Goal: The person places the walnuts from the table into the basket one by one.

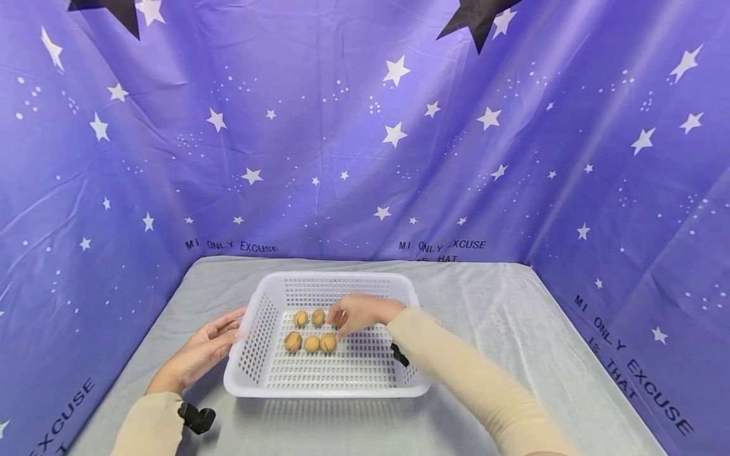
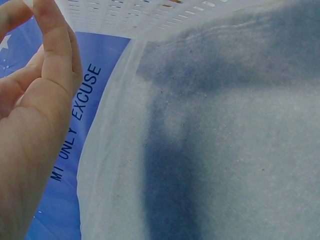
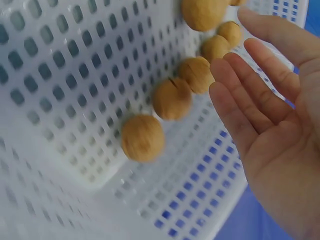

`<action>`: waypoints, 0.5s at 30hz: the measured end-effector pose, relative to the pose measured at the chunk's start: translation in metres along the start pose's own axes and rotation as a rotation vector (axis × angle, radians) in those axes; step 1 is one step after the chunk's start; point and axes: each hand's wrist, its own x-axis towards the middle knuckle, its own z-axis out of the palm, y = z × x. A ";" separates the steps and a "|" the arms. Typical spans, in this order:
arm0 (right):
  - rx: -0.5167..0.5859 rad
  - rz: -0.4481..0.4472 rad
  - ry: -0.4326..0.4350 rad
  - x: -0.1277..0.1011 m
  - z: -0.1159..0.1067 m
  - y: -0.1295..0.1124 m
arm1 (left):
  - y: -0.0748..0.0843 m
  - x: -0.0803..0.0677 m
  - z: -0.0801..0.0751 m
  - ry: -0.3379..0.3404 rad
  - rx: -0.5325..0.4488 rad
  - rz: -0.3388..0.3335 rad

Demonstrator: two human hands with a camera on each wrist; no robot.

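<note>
A white plastic basket (image 1: 327, 391) with perforated walls holds several walnuts (image 1: 293, 342) on its floor, in two rough rows. Over the walnuts, inside the basket, is my right hand (image 1: 362, 315); its fingers are loosely extended, and the right wrist view shows no nut in the palm. Close to those fingertips lie several walnuts (image 3: 196, 75), one larger-looking walnut (image 3: 204, 12) nearer the camera. My left hand (image 1: 202, 351) is at the basket's left side, fingertips touching the rim. In the left wrist view the left hand (image 2: 37, 105) reaches up toward the basket's underside (image 2: 120, 20).
A grey cloth (image 1: 479, 297) covers the table under the basket. Purple-blue curtains (image 1: 319, 145) with stars and printed words stand at the back and both sides. Black wrist devices (image 1: 196, 418) sit on both cream sleeves (image 1: 473, 373).
</note>
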 end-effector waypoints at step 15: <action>-0.030 -0.037 0.100 -0.060 -0.048 0.007 | -0.002 0.001 -0.001 0.002 0.006 -0.002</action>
